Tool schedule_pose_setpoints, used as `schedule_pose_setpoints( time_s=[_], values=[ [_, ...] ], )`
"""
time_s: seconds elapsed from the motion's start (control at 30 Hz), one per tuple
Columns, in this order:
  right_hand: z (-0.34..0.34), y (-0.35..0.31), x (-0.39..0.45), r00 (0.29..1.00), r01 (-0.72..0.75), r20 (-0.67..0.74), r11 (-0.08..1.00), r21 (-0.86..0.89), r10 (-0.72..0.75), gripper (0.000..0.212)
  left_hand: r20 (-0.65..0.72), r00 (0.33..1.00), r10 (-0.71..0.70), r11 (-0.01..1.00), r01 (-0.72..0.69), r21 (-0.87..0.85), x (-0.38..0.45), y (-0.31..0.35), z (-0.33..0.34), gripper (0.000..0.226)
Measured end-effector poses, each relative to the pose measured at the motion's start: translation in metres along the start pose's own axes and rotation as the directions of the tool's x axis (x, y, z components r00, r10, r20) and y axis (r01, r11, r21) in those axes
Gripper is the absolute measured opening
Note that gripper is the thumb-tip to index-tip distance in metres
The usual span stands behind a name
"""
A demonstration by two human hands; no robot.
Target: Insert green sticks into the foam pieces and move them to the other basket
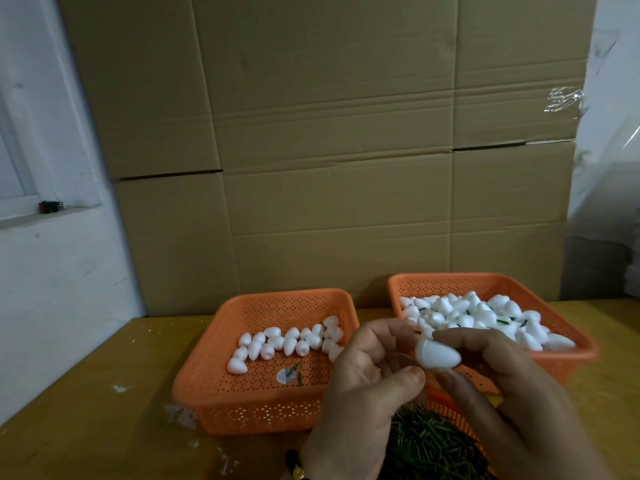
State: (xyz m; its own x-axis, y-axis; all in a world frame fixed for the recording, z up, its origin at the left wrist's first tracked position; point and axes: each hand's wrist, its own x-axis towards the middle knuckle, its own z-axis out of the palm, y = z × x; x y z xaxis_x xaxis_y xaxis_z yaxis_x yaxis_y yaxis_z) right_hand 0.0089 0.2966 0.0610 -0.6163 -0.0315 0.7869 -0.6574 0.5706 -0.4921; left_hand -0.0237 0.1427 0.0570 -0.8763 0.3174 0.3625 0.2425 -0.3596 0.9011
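My right hand (512,386) pinches a white egg-shaped foam piece (438,355) between forefinger and thumb, above the gap between the baskets. My left hand (363,375) is curled at the piece's blunt left end, where a sliver of a green stick (415,331) shows at its forefinger tip. The left orange basket (214,386) holds a row of plain foam pieces (287,341). The right orange basket (568,327) is heaped with foam pieces (478,313) that have green sticks in them. Loose green sticks (429,441) fill a third orange basket under my hands.
Both baskets sit on a yellow wooden table (86,427) with foam crumbs (180,415) on it. Flattened cardboard boxes (329,150) stand right behind them. A white wall with a ledge (45,216) is at the left. Two stray sticks (298,372) lie in the left basket.
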Motion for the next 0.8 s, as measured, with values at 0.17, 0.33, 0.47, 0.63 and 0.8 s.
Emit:
schedule_pose_setpoints(
  time_s=[0.17, 0.33, 0.47, 0.63, 0.8],
  values=[
    [0.004, 0.005, -0.001, 1.0, 0.01, -0.022, 1.0, 0.013, -0.01, 0.027, 0.003, 0.999, 0.047, 0.996, -0.047, 0.07, -0.001, 0.002, 0.0, 0.026],
    [0.003, 0.002, 0.001, 0.998, -0.051, 0.034, 0.997, 0.057, 0.049, 0.028, -0.022, 1.0, 0.017, 0.999, -0.016, 0.033, 0.0, 0.002, 0.0, 0.019],
    [0.005, 0.004, -0.001, 0.998, -0.054, 0.018, 0.993, 0.105, 0.052, 0.037, -0.029, 0.997, -0.071, 0.984, 0.066, -0.167, 0.0, 0.009, 0.004, 0.02],
    [0.009, 0.008, -0.003, 0.998, 0.014, -0.057, 0.992, 0.126, -0.006, 0.048, 0.008, 0.984, -0.178, 0.93, 0.17, -0.325, -0.002, 0.012, 0.01, 0.03],
    [0.008, 0.013, -0.003, 0.995, 0.077, -0.062, 0.997, 0.011, -0.077, 0.04, 0.031, 0.971, -0.236, 0.903, 0.231, -0.363, -0.003, 0.012, 0.015, 0.035]
  ],
)
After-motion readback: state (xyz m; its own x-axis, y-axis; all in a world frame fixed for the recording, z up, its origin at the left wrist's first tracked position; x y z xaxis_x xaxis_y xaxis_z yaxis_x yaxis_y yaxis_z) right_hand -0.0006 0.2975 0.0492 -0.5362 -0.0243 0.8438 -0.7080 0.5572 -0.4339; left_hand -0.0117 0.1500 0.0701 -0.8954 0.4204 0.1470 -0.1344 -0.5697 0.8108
